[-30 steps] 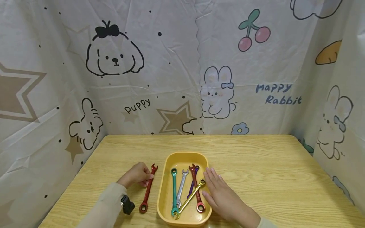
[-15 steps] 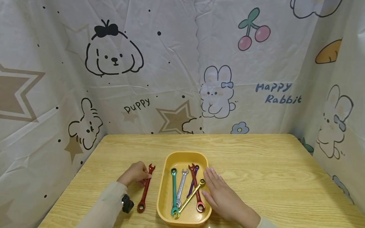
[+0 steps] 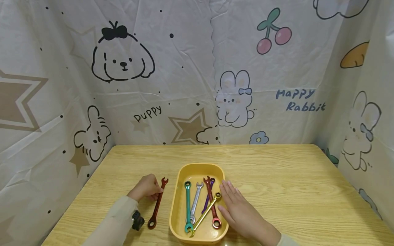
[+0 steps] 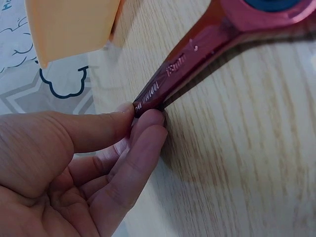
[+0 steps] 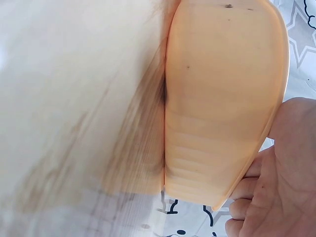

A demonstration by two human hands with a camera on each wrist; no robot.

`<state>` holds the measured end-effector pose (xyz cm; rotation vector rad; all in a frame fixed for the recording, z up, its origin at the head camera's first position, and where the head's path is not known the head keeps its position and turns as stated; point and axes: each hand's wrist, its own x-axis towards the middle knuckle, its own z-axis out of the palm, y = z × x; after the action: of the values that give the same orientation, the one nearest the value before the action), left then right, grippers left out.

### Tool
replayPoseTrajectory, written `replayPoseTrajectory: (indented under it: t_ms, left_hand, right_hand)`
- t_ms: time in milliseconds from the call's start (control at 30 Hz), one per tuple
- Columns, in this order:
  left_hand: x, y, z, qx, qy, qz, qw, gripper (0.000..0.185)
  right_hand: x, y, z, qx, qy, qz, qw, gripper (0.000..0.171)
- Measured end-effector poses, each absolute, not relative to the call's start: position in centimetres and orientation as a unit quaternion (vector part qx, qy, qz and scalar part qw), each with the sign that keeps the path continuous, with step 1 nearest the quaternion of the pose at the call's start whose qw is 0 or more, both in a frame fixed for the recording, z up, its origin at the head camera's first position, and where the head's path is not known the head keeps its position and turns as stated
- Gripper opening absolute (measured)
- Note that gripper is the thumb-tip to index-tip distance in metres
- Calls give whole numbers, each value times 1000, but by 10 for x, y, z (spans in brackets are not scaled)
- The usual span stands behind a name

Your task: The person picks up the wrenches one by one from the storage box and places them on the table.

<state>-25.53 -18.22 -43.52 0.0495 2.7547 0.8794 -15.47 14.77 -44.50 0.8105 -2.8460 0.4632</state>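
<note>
My left hand [image 3: 147, 187] pinches a red combination wrench [image 3: 158, 206] near its open end, between thumb and fingers. The wrench lies along the wooden table, left of a yellow tray [image 3: 174, 212], and its ring end points toward me. In the left wrist view, thumb and fingertips close on the dark red shank [image 4: 180, 64]. My right hand [image 3: 241, 212] rests on the tray's right rim with straight fingers. Inside the tray lie a green wrench [image 3: 188, 205], a silver wrench [image 3: 196, 201], a purple wrench [image 3: 205, 204], another red wrench [image 3: 213, 212] and a yellow wrench [image 3: 204, 213].
The wooden table [image 3: 277, 171] runs back to a printed curtain [image 3: 184, 68], which also hangs at both sides. A small black device [image 3: 138, 220] sits on the left wrist. The tray's outer wall [image 5: 222, 108] fills much of the right wrist view.
My left hand and the red wrench have shifted slightly left, away from the tray, with hardly any motion in the last half second. The right hand stays on the rim.
</note>
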Motion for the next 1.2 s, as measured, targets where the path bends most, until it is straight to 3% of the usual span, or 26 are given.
replayPoseTrajectory:
  t_ms: [467,767,967,1200]
  left_hand:
    - [-256,-180,-431,24,949,288,125,25]
    - [-265,-176,-409,55,949,290,108,18]
    - [-271,-157,-377,92,951,288,60,14]
    - [-254,-112,-355,163,940,298,9,11]
  right_hand:
    - [-155,147,-443,267,-948,160,63,60]
    - [-154,148,-442,274,-945,166,64,60]
    - [-154,147,-442,273,-945,164,68,60]
    - [-154,148,-443,272,-945,165,71,59]
